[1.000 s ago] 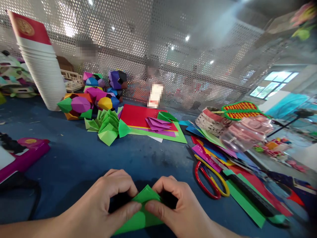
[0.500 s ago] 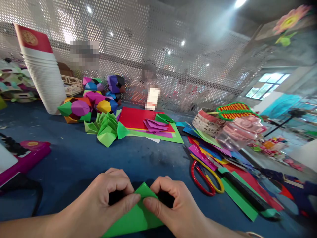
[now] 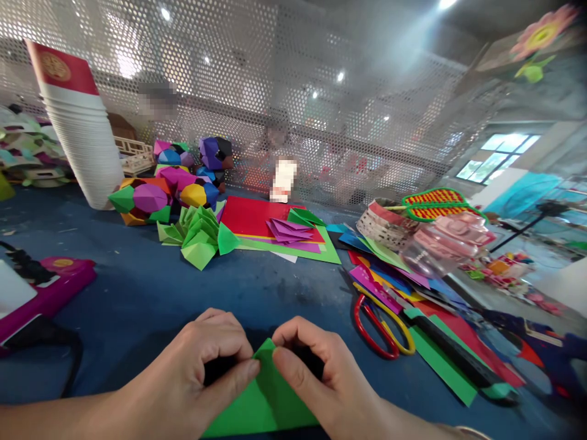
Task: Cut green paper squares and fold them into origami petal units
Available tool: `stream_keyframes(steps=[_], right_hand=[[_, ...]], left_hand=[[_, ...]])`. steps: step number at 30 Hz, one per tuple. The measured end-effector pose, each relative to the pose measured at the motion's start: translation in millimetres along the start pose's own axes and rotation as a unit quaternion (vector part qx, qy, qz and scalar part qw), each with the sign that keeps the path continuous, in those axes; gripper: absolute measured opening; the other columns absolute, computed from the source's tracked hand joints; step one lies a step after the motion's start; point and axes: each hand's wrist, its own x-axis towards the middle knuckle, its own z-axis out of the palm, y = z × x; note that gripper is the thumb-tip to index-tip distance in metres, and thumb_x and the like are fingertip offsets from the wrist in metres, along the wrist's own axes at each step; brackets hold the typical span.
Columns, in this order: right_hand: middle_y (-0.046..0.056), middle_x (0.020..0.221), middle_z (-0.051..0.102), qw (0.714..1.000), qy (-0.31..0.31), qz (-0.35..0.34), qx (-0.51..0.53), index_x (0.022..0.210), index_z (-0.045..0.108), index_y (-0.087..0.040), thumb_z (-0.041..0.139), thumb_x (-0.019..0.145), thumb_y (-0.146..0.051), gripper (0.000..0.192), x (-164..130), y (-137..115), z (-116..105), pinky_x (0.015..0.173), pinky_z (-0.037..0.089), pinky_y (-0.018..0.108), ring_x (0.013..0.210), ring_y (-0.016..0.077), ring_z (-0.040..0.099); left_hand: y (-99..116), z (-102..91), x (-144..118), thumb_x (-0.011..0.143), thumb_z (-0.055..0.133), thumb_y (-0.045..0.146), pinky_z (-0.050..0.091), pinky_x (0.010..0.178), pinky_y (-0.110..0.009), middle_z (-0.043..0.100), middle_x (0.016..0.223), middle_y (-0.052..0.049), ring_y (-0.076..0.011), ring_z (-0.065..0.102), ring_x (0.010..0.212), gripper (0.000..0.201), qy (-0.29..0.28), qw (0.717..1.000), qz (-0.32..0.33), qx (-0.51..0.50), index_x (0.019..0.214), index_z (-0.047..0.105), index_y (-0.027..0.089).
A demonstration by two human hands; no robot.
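Observation:
A folded sheet of green paper (image 3: 266, 403) lies at the bottom middle of the head view, its pointed corner facing away from me. My left hand (image 3: 211, 360) pinches the left slanting edge near that tip, thumb on top and fingers curled beneath. On the other side, my right hand (image 3: 316, 373) grips the right edge close to the tip, with its thumb lying on the paper. Part of the lower sheet is covered by the right hand. Scissors (image 3: 383, 327) with red and yellow handles rest to the right of my right hand.
A black-and-green utility knife (image 3: 458, 354) lies on coloured sheets at the right. Light green folded pieces (image 3: 199, 238) and a red paper stack (image 3: 250, 217) sit farther back. Paper cups (image 3: 85, 140) tower at the left, behind a purple power strip (image 3: 55, 293).
My right thumb and fingers have shifted slightly up toward the tip of the green paper. The left hand keeps its pinch, and the view has moved a little.

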Motion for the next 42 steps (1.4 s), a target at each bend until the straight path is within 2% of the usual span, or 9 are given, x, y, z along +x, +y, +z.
stream_keyframes(steps=[2, 10, 20, 26, 36, 42], right_hand=[[-0.001, 0.074, 0.064, 1.000, 0.007, -0.007, 0.002, 0.092, 0.068, -0.021, 0.056, 0.100, -0.043, 0.026, 0.3, -1.5, 0.2, 0.063, 0.042, 0.025, 0.069, 0.0131, 0.056], [-0.003, 0.071, 0.066, 0.998, 0.044, -0.040, -0.020, 0.081, 0.068, -0.021, 0.062, 0.096, -0.034, 0.021, -0.2, -3.0, 3.2, 0.066, 0.042, 0.027, 0.067, 0.0122, 0.057], [-0.004, 0.067, 0.064, 0.997, 0.067, -0.045, -0.006, 0.075, 0.065, -0.020, 0.067, 0.094, -0.034, 0.024, -0.2, -1.7, 3.8, 0.065, 0.042, 0.027, 0.064, 0.0116, 0.056], [-0.003, 0.070, 0.063, 0.995, 0.062, -0.074, -0.028, 0.080, 0.065, -0.021, 0.059, 0.099, -0.032, 0.023, -2.8, -2.5, 2.7, 0.068, 0.042, 0.028, 0.067, 0.0125, 0.056], [-0.002, 0.072, 0.062, 0.992, 0.059, -0.097, -0.048, 0.082, 0.064, -0.021, 0.057, 0.099, -0.028, 0.020, -1.6, -1.3, 3.3, 0.071, 0.043, 0.030, 0.070, 0.0139, 0.057], [0.000, 0.078, 0.064, 0.998, 0.018, -0.042, -0.047, 0.091, 0.066, -0.021, 0.057, 0.100, -0.040, 0.023, -2.6, -4.4, 1.8, 0.067, 0.043, 0.028, 0.073, 0.0152, 0.057]], left_hand=[[-0.7, 1.9, -1.1, 0.099, 0.047, 0.027, 0.047, 0.074, -0.027, 0.061, 0.076, 0.001, -0.0157, 0.059, 0.081, 0.028, 0.000, 1.000, 0.006, -0.006, 0.073, 0.054, 0.021], [0.5, 2.9, -1.3, 0.101, 0.045, 0.026, 0.046, 0.074, -0.028, 0.058, 0.074, 0.001, -0.0163, 0.056, 0.080, 0.030, -0.003, 1.000, 0.022, -0.014, 0.072, 0.050, 0.021], [1.7, 1.6, -1.1, 0.102, 0.045, 0.026, 0.047, 0.074, -0.029, 0.062, 0.077, 0.000, -0.0167, 0.058, 0.081, 0.027, -0.014, 0.999, 0.031, -0.009, 0.077, 0.056, 0.021], [1.9, 0.9, -0.9, 0.101, 0.047, 0.027, 0.047, 0.071, -0.028, 0.061, 0.075, 0.001, -0.0160, 0.057, 0.078, 0.028, -0.009, 1.000, 0.027, -0.002, 0.076, 0.056, 0.021], [4.0, 1.7, -0.8, 0.099, 0.049, 0.025, 0.047, 0.070, -0.027, 0.062, 0.075, 0.002, -0.0153, 0.058, 0.077, 0.027, 0.000, 1.000, 0.016, 0.003, 0.074, 0.057, 0.021], [4.3, 0.8, -0.2, 0.097, 0.047, 0.023, 0.048, 0.070, -0.027, 0.062, 0.076, 0.001, -0.0158, 0.059, 0.077, 0.025, 0.011, 1.000, 0.016, 0.006, 0.074, 0.056, 0.021]])
